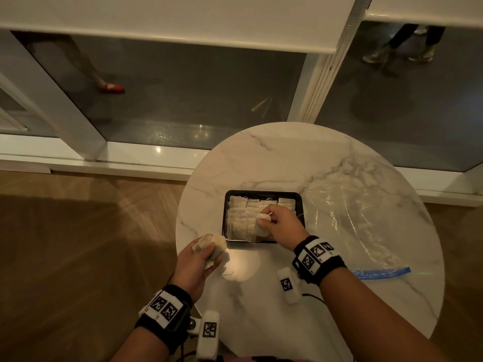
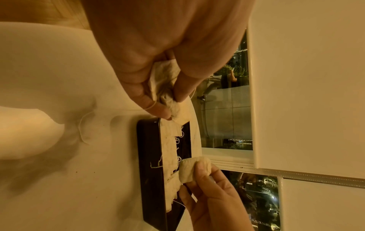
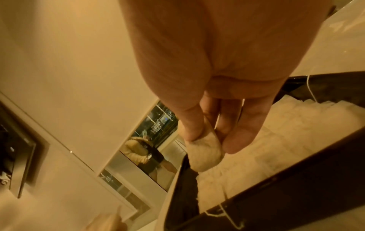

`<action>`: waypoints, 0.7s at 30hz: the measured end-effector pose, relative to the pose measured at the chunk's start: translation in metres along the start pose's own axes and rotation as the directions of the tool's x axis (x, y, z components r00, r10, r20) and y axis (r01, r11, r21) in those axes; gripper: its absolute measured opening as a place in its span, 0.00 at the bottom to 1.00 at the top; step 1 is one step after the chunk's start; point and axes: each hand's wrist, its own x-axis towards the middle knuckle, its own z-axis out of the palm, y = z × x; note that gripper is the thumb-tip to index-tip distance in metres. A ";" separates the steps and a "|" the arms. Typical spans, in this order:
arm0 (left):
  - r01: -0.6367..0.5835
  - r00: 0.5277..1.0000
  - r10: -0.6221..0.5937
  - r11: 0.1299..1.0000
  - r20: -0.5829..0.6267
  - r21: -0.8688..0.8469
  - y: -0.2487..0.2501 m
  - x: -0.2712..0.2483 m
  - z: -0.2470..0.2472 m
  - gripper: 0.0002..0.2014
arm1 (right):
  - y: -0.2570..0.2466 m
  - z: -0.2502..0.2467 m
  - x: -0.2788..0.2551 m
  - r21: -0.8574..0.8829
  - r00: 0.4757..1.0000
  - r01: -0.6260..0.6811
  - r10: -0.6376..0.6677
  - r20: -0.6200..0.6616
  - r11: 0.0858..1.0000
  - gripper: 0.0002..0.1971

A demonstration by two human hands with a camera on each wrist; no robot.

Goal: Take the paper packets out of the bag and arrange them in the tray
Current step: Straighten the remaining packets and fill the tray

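The right hand pinches a paper packet directly over the tray, above its near rows; the left hand grips more packets just beside the tray's near-left corner, farther from any gap

Tray's near right corner, perhaps more packets, under right hand.

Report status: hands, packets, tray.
Right hand pinches a packet over the tray, nearly full. Left hand holds spare packets beside it. Emptied bag lies aside.
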 end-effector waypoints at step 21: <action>-0.017 0.999 0.015 0.998 -0.050 -0.057 -0.005 0.001 -0.020 0.12 | 0.008 0.026 0.035 -0.374 0.974 -0.062 0.139 0.182 0.925 0.17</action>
